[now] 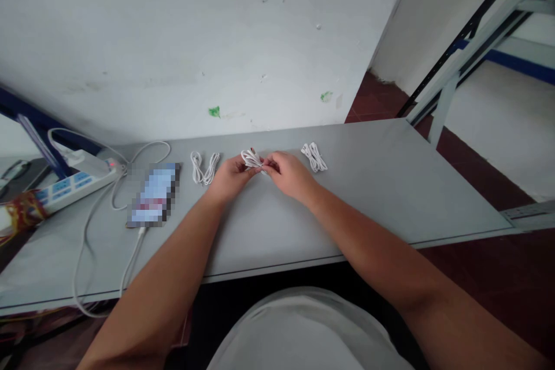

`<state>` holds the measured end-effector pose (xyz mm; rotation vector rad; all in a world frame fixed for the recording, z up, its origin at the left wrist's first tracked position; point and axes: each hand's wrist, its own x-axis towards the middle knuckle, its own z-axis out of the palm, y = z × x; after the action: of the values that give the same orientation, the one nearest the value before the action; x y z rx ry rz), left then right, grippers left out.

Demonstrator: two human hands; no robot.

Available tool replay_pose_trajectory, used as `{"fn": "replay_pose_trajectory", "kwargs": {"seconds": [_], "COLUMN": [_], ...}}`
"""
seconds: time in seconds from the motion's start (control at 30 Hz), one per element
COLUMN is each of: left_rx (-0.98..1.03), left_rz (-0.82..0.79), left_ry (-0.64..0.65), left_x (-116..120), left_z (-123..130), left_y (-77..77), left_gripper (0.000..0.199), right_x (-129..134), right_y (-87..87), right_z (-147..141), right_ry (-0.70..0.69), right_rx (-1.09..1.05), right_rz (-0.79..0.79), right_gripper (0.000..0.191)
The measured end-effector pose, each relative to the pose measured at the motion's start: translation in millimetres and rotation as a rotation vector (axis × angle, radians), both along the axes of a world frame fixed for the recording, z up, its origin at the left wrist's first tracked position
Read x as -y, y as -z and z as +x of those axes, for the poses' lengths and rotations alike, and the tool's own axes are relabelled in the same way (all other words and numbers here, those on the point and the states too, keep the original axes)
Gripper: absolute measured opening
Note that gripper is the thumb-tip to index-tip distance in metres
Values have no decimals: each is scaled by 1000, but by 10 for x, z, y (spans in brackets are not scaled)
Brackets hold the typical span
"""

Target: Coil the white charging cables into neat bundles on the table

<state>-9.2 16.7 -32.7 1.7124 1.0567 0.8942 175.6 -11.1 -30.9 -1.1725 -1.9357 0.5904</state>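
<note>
A coiled white cable [251,158] is held between my two hands above the middle of the table. My left hand [234,175] is closed on the left side of the coil, thumb pressed along its lower edge. The fingertips of my right hand [284,170] pinch the bundle at its middle, where the loops come together. Whether a tie is wound there is too small to tell. Left of my left hand lie two bundled white cables [204,168] side by side. Beyond my right hand sits another white cable bundle [314,157].
On the left of the grey table [373,185] lies a phone [154,193] with a blurred screen, plugged into a white charging cable [82,248]. A power strip [71,188] with a white adapter stands beside it. A white wall [195,40] rises behind; metal shelving [451,87] is at right.
</note>
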Motion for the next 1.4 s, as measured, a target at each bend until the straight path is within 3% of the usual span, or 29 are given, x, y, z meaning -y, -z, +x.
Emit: {"fn": "replay_pose_trajectory", "kwargs": {"seconds": [0.17, 0.37, 0.73, 0.93, 1.17, 1.4], "left_rx": [39, 114, 130, 142, 207, 375], "left_rz": [-33, -64, -108, -87, -95, -207], "left_ry": [-16, -8, -8, -8, -4, 11], "left_x": [-2, -19, -20, -3, 10, -8], "left_z": [-16, -21, 5, 21, 46, 42], "left_y": [-27, -6, 34, 50, 31, 85], "left_gripper": [40, 36, 36, 37, 36, 37], "right_x": [2, 12, 43, 29, 25, -21], "right_y": [55, 122, 68, 67, 66, 31], "right_z": [-37, -96, -96, -84, -85, -26], "right_ry": [72, 43, 16, 54, 45, 23], "right_rx": [-123, -130, -15, -122, -192, -205], "right_rz": [-38, -3, 71, 16, 25, 75], "right_gripper": [12, 13, 8, 16, 13, 11]}}
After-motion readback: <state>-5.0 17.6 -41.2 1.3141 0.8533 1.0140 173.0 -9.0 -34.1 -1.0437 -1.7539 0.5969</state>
